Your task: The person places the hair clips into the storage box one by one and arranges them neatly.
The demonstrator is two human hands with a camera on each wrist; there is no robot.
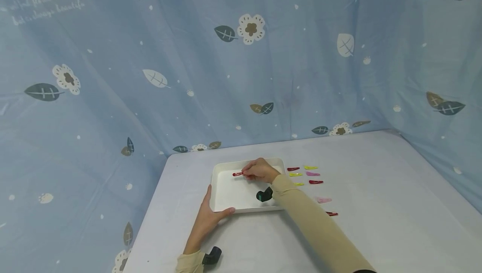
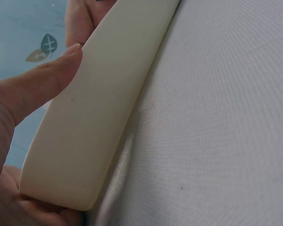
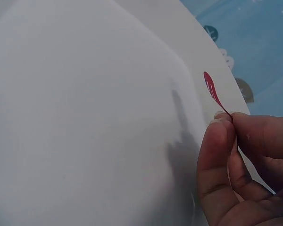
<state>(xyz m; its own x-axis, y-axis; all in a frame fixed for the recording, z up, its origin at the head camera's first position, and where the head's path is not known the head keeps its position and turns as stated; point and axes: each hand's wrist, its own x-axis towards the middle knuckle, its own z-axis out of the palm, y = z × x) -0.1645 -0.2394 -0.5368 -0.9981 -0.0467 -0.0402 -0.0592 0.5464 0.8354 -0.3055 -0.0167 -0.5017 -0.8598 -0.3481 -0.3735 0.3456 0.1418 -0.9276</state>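
Between thumb and fingertips, my right hand (image 1: pixel 260 170) pinches a red snap hair clip (image 3: pixel 211 88) by one end. The clip is held above the floor of a white rectangular tray (image 1: pixel 229 197), and a shadow falls on the tray in the right wrist view. At the tray's near left corner, my left hand (image 1: pixel 207 218) grips it: the thumb (image 2: pixel 52 75) lies against the near wall and the fingers go round the left side. Part of the tray is hidden behind the right forearm.
Right of the tray lie several loose hair clips: red (image 1: pixel 316 181), yellow (image 1: pixel 311 167), purple (image 1: pixel 313 173) and pink (image 1: pixel 324 200). Another red clip (image 1: pixel 332 213) is partly covered by the right sleeve. A blue patterned curtain (image 1: pixel 241 76) hangs behind the white-covered table (image 1: pixel 395 189).
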